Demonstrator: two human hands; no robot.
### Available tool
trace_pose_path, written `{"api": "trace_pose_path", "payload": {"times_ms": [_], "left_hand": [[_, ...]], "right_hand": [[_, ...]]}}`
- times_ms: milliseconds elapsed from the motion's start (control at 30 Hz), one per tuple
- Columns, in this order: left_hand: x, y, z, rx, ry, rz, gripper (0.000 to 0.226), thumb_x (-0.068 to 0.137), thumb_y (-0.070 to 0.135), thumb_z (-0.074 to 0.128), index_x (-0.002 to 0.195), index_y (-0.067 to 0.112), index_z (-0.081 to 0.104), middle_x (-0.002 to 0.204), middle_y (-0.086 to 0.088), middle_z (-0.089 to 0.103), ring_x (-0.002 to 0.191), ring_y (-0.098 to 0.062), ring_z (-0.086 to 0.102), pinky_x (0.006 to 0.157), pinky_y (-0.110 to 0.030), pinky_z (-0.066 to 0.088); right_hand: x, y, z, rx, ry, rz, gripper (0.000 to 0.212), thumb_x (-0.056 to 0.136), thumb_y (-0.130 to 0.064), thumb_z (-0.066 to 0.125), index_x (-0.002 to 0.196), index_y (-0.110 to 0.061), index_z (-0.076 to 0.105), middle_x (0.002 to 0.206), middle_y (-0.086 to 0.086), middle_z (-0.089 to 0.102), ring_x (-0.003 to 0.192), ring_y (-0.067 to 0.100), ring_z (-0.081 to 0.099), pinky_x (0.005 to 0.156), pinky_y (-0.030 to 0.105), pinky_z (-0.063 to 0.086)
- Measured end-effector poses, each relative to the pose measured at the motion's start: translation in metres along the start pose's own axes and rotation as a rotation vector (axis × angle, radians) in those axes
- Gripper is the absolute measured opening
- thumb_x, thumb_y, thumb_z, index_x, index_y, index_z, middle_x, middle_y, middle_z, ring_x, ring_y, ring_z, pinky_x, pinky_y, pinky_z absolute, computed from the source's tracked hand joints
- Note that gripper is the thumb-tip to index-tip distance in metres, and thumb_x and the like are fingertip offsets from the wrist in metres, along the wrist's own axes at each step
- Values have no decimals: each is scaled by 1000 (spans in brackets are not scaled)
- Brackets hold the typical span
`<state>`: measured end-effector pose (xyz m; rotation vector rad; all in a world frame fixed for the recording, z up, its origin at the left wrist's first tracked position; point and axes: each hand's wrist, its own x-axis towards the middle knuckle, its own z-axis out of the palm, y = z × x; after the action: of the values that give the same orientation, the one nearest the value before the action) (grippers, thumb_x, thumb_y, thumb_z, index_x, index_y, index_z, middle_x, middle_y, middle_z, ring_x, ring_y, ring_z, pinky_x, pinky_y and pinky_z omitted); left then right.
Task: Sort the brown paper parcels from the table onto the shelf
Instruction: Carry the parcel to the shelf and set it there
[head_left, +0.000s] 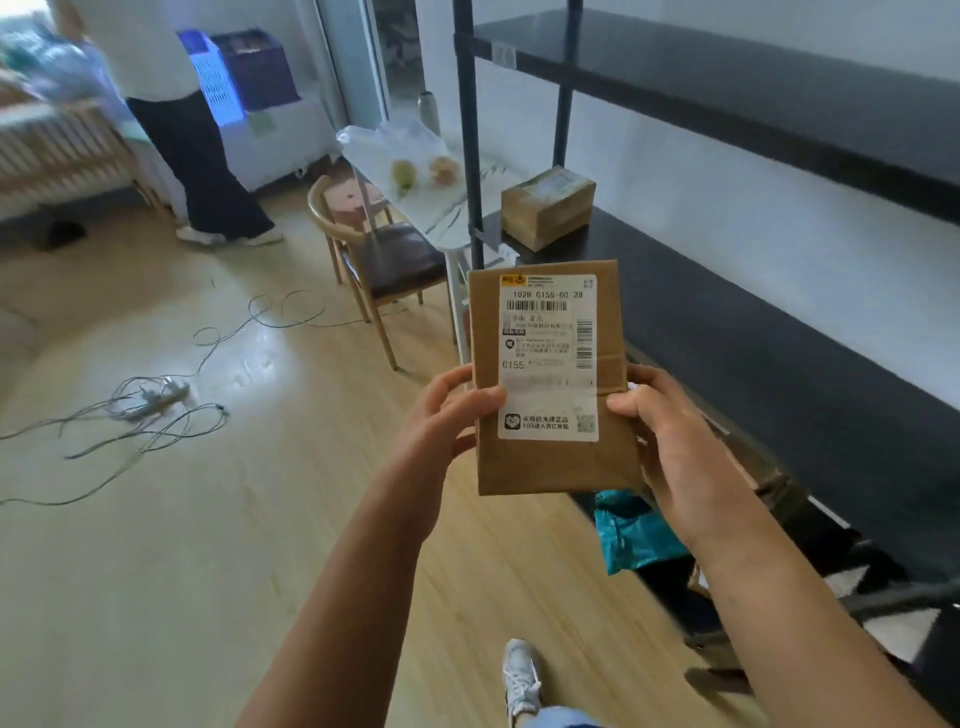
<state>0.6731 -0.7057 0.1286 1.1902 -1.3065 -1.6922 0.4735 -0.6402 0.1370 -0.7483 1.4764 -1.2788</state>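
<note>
At the far left a second person (171, 104) is seen standing, blurred, beside a purple crate (254, 67). A tangle of cables (150, 405) with a power strip is spread over the wooden floor (208, 571). Further right a wooden chair (374, 254) is tucked against a white worktop (441, 208), on which a clear plastic bag (400, 145) with fruit is laid.

In the middle a flat brown paper parcel (550, 467) is held upright in the air in front of the shelf, its white shipping label (548, 358) turned toward the camera. Its left edge is gripped by the left hand (447, 415), thumb laid across the front; its right edge is gripped by the right hand (670, 447), thumb likewise on the front. Both hands are closed on the parcel.

To the right a dark shelf (779, 338) is set along the wall; a brown box parcel (548, 208) is rested at its far end. A teal bag (634, 535) is seen below the shelf board.
</note>
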Motion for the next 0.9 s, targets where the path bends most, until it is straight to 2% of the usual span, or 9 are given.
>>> {"api": "trace_pose_path", "payload": {"times_ms": [133,200,367,500,600,667,800,900], "left_hand": [[52,24,-32,-3,64,1,86,60,53,73,135,16,57,116,-3,76,106,-17,72,91,-33,55],[74,31,-47,-28,94,-5,86,58,53,73,133,14,57,116,-5,74,104,-16,72,88,-32,54],[123,41,-90,-69,98,-39,83,59,52,73,129,10,58,111,-3,75,97,-12,72,81,-28,51],[177,51,-126,-31,24,-43,75,62,53,73,127,16,63,112,-1,76,104,-16,71,89,-34,53],[219,68,-152,26,-56,-47,86,61,55,76,135,15,58,120,-5,73,113,-21,68,101,-42,52],[245,83,-171,77,-121,-43,86,63,56,76,136,16,57,122,-4,72,115,-21,68,106,-47,49],[288,113,-199,120,-239,-29,73,66,50,73,131,18,62,115,-2,77,111,-19,70,105,-46,50],[313,131,-210,115,-323,-16,66,71,42,73,130,16,61,112,-2,78,108,-19,72,102,-43,52]], "right_hand": [[63,-24,35,-6,-34,8,28,89,-29,58,117,-30,64,109,4,77,108,27,68,90,44,57],[89,-34,53,-15,-43,-2,27,89,-31,58,116,-29,64,106,3,77,106,26,69,93,46,56],[140,-45,99,32,-31,21,29,89,-26,62,117,-26,66,101,6,79,94,24,76,82,40,61],[182,-52,133,29,83,21,30,86,-29,65,115,-23,67,101,8,79,95,25,74,74,37,60],[209,-60,159,58,199,16,28,85,-31,64,112,-22,68,101,10,78,97,29,73,79,42,59],[221,-67,180,81,257,10,29,87,-32,62,114,-22,68,104,10,77,96,27,72,73,37,58],[237,-82,217,124,324,-13,29,92,-32,59,119,-23,64,105,6,76,92,20,71,67,29,54],[247,-93,233,125,386,-30,26,92,-29,61,117,-25,62,106,4,75,92,19,72,76,34,58]]}}
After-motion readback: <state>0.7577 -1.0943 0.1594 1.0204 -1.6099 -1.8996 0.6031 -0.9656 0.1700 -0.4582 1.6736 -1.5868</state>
